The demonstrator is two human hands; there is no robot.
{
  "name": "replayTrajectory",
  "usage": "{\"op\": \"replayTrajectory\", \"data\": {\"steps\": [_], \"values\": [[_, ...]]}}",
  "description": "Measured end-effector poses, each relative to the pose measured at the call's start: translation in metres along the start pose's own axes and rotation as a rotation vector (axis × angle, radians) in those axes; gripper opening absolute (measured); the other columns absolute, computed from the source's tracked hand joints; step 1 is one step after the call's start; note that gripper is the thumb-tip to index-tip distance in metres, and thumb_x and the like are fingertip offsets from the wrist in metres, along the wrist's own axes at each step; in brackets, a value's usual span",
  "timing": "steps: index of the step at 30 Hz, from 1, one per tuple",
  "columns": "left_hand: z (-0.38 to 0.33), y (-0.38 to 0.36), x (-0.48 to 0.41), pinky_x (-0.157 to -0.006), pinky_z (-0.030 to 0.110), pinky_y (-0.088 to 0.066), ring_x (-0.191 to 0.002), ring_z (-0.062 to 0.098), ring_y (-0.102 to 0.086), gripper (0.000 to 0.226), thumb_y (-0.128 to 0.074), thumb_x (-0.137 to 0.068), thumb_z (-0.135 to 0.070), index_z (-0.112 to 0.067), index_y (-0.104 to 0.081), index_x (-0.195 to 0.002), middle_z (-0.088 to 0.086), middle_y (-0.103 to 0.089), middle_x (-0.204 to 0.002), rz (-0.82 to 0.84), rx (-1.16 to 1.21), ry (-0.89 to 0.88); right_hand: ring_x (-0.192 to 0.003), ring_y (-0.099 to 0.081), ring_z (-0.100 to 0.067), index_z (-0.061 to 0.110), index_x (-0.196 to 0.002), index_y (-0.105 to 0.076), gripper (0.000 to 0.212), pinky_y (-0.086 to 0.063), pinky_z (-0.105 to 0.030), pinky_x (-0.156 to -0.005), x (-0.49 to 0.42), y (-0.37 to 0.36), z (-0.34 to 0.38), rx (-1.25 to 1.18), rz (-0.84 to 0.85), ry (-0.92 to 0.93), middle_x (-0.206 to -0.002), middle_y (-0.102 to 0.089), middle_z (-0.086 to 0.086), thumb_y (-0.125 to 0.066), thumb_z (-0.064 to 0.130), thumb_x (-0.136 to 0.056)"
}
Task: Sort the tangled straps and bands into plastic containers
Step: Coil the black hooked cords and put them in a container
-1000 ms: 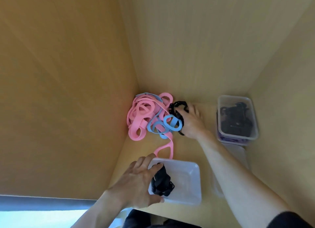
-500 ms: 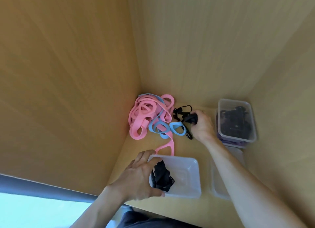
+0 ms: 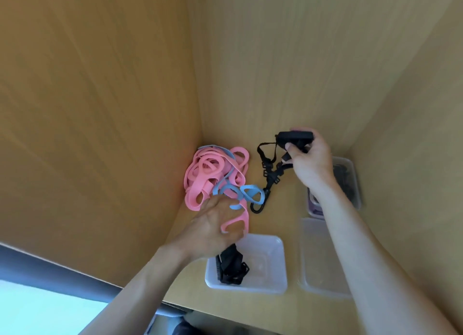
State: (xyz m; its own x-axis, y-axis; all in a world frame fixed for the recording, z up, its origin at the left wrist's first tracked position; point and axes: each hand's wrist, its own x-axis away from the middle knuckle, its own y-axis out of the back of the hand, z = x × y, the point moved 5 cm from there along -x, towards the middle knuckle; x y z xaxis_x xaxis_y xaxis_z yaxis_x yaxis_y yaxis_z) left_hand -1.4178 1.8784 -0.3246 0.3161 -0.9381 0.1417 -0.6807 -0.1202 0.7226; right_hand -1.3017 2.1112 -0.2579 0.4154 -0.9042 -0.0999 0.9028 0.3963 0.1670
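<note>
A tangle of pink bands (image 3: 208, 174) with blue bands (image 3: 246, 193) lies in the shelf's back left corner. My right hand (image 3: 309, 164) is raised above the shelf and shut on a black strap (image 3: 269, 169) whose clips dangle down to the blue bands. My left hand (image 3: 213, 224) rests on the near end of the tangle, fingers spread over a pink loop (image 3: 238, 222). Just behind that wrist stands a clear container (image 3: 268, 262) holding a folded black strap (image 3: 230, 264).
A lidded container (image 3: 350, 181) of dark straps sits at the back right, stacked on a purple one. An empty clear container (image 3: 323, 259) stands to the right of the near one. Wooden walls close in at left, back and right.
My right hand has lifted the black strap up and away from the tangle. My left hand has left the near container and moved onto the pink and blue bands.
</note>
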Motion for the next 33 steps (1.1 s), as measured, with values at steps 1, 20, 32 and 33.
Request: {"op": "replayTrajectory", "data": {"steps": [1,20,32,33], "values": [[-0.004,0.004,-0.009,-0.108,0.023,-0.032,-0.136,-0.002,-0.031,0.055,-0.069,-0.090,-0.043,-0.038,-0.047,-0.140,-0.020,-0.040,-0.142,-0.028,0.040,0.003,-0.087,-0.075,-0.021,0.041,-0.104,-0.063,0.038,-0.064,-0.043,-0.078,0.000,0.001,0.009,-0.022,0.002,0.017,-0.108,-0.067,0.002,-0.065,0.004,-0.094],[-0.079,0.060,-0.115,-0.060,0.027,-0.054,-0.055,0.017,-0.055,0.021,-0.050,-0.105,-0.013,0.005,-0.059,-0.097,0.006,-0.054,-0.066,-0.126,0.650,0.059,-0.085,-0.074,-0.033,0.014,-0.094,-0.072,0.013,-0.057,-0.034,-0.062,0.011,0.040,0.125,-0.508,0.042,0.137,-0.093,-0.076,-0.014,-0.061,0.009,-0.096],[-0.108,0.150,-0.093,-0.049,0.027,-0.033,-0.050,0.016,-0.036,0.022,-0.046,-0.092,0.000,0.000,-0.065,-0.102,0.002,-0.037,-0.062,-0.176,0.562,0.062,-0.100,-0.070,-0.030,0.006,-0.108,-0.066,0.021,-0.049,-0.036,-0.082,0.010,0.059,0.013,-0.897,-0.017,-0.352,-0.113,-0.073,-0.018,-0.052,0.010,-0.092],[-0.114,0.160,-0.094,-0.050,0.028,-0.033,-0.050,0.016,-0.036,0.022,-0.046,-0.091,-0.002,0.000,-0.066,-0.101,0.002,-0.036,-0.062,-0.200,0.548,0.050,-0.101,-0.071,-0.031,0.004,-0.113,-0.064,0.025,-0.048,-0.037,-0.085,0.012,0.059,0.010,-0.917,-0.003,-0.358,-0.116,-0.072,-0.020,-0.052,0.010,-0.091]]}}
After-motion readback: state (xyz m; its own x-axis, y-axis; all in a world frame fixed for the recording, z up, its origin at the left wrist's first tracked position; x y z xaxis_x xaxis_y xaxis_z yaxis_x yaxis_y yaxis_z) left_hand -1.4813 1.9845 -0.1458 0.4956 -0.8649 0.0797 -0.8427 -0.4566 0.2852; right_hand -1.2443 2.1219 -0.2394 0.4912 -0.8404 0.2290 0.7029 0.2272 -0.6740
